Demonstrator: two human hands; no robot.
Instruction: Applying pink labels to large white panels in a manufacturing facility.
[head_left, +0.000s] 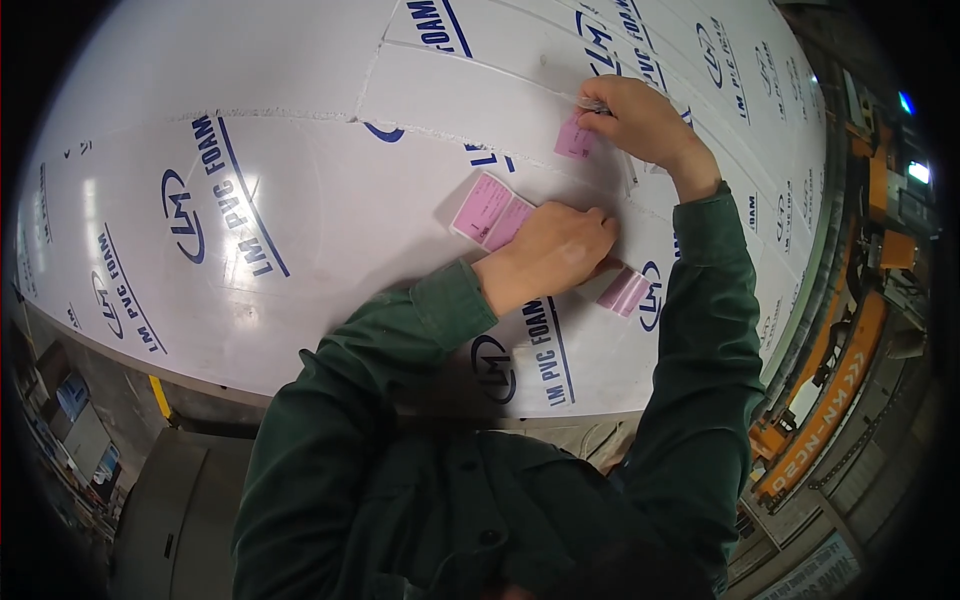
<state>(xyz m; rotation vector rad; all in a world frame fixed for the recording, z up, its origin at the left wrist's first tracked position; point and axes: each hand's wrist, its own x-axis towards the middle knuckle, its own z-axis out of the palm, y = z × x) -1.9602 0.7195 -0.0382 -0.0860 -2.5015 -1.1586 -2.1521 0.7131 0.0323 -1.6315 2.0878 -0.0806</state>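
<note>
My left hand is closed over pink labels on white backing. A double pink label sticks out beyond its left side, and another pink label shows below its fingers on the right. Farther out, my right hand is closed, its thumb and fingertips pinching something small and partly shiny that I cannot make out. Just under those fingertips is a single pink label. All this is over a large white sheet covered in film with dark blue print.
Rough seams cross the sheet's film, and layered film edges run along its right side. At the right stands orange machinery beside the sheet's edge. A grey cabinet is at the lower left, near a yellow post.
</note>
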